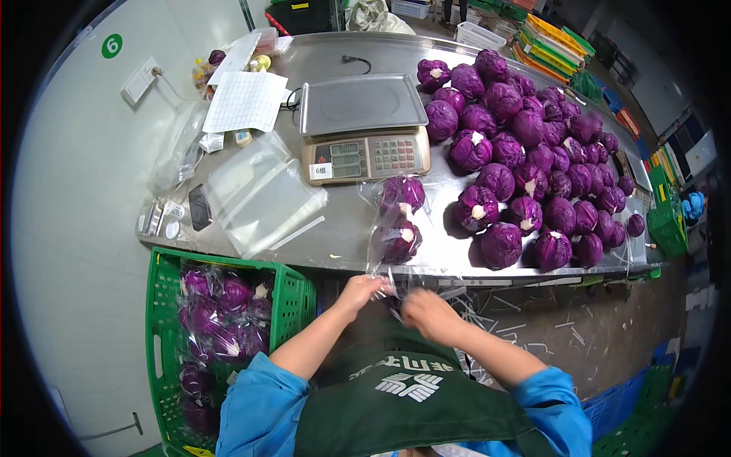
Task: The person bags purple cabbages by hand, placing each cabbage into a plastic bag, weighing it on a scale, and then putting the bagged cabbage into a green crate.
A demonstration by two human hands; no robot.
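Observation:
A clear plastic bag point(376, 245) with two red cabbages point(401, 239) inside lies at the table's front edge, its open end toward me. My left hand point(362, 294) is closed on the gathered neck of this bag. Close beside it, on the right, is my right hand point(431, 314), fingers curled and smeared by motion. Whether anything is in its fingers is hidden. Behind the bag stands a weighing scale point(364, 107) with a bare metal pan.
Many loose red cabbages point(502, 100) cover the table's right side. Flat clear bags point(263, 194), a phone point(199, 208) and paper sheets point(245, 101) lie on the left. Below left, a green crate point(286, 305) holds bagged cabbages. Plastic strips point(525, 327) litter the floor.

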